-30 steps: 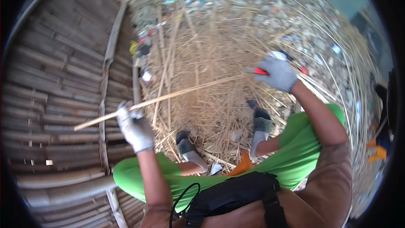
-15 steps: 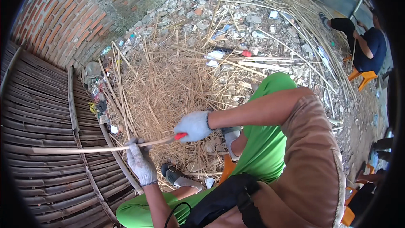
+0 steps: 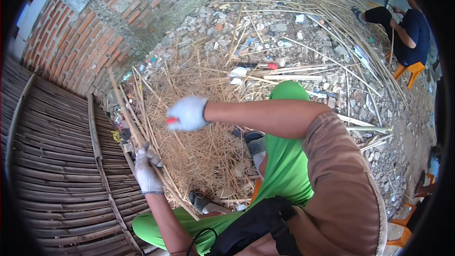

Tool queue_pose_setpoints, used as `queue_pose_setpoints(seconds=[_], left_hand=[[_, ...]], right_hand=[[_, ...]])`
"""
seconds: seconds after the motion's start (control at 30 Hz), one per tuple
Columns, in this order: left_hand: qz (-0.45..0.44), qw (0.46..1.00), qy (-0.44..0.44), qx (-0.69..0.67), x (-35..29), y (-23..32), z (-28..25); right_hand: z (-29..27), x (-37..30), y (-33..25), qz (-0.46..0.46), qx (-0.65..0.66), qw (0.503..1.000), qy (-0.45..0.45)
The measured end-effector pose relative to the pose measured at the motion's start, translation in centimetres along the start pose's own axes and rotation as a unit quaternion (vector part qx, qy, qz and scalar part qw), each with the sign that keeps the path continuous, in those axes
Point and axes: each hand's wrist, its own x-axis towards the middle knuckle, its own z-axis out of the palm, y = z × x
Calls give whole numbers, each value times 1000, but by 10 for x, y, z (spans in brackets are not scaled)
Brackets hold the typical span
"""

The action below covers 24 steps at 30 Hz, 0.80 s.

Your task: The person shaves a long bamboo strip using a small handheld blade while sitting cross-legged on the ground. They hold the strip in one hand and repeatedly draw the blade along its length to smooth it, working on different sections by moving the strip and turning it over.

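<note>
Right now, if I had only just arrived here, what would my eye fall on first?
Probably the bright green trousers at lower centre, with the white-gloved right hand above and to their left, closed on a red object. To its lower left, the gloved left hand grips a long pale strip slanting across the view. Beneath spreads a tangle of straw-coloured shavings, and a brick wall fills the upper left.

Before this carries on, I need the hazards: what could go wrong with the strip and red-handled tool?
The red-handled tool in the right hand could slip and strike the gloved left hand gripping the strip; the tool's working end is not clear here. The strip's lower end is near the green cloth over the left leg, so a jerk might poke it.
</note>
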Motion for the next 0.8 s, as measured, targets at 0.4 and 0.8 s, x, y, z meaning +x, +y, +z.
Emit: queue_pose_setpoints(seconds=[0.4,0.8], left_hand=[[-56,977,-148,144,-111,28,113],[-25,975,-133,178,-148,25,68]], right_hand=[[-87,22,56,131,369,823,411],[-80,32,9,106,466,823,305]])
